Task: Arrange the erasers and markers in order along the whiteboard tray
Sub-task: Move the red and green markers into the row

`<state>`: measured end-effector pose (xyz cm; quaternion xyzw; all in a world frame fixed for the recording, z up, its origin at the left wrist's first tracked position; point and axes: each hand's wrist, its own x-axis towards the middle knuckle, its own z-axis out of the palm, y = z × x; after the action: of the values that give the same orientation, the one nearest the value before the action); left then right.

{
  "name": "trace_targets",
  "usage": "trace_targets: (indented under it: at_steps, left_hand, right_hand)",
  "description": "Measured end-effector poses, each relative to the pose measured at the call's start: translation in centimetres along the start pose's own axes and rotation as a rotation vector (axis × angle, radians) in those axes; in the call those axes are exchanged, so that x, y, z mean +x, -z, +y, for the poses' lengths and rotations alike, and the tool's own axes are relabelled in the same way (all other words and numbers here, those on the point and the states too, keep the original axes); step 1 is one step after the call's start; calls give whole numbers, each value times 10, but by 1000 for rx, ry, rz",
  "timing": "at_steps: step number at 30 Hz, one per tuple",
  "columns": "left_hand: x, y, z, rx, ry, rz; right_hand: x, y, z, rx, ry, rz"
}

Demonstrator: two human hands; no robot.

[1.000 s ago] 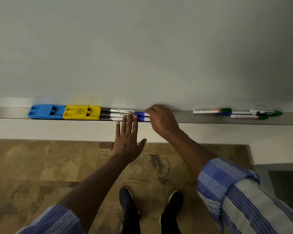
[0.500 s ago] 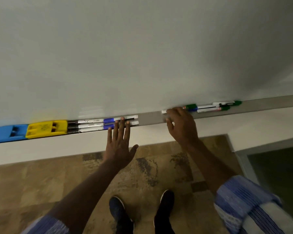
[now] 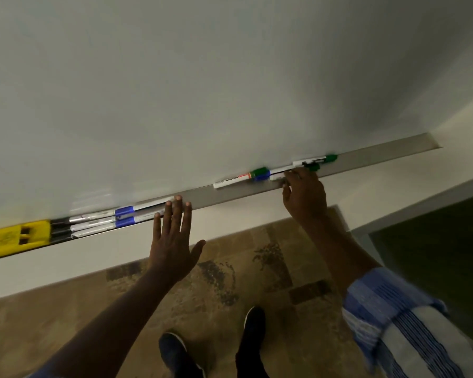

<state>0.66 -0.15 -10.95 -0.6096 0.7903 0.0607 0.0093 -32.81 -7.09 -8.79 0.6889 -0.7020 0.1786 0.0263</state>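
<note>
Slide green markers [image 3: 258, 173] along tray [image 3: 230, 193] toward 8 o'clock, up to blue markers [image 3: 124, 215]. Right hand [image 3: 305, 197] fingers curled onto one marker; clamp unclear. Left hand [image 3: 172, 241] fingers spread, steadying blue group.

Blue-and-white striped sleeves [image 3: 388, 320] rolled above bare forearms; dark shoes [image 3: 253, 327].

Only one item carries visible print: the green-capped marker [image 3: 236, 179] lying on the tray [image 3: 380, 156] right of centre of the frame has a line of dark lettering along its white barrel, but it is too blurred to read.
</note>
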Motion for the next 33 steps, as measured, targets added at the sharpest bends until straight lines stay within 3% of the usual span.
trace_targets:
  at_steps: [10, 21, 27, 33]
  left_hand:
    - [5, -3, 5, -8, -14, 0]
    - [6, -3, 6, 8, -9, -19]
    - [6, -2, 7, 2, -12, -17]
    - [6, -2, 6, 2, -11, -14]
  right_hand:
    - [12, -3, -7, 84, 77, 27]
    - [50, 13, 4, -166, 349, -175]
    - [48, 19, 5, -215, 364, -289]
    - [46, 21, -2, -235, 420, -248]
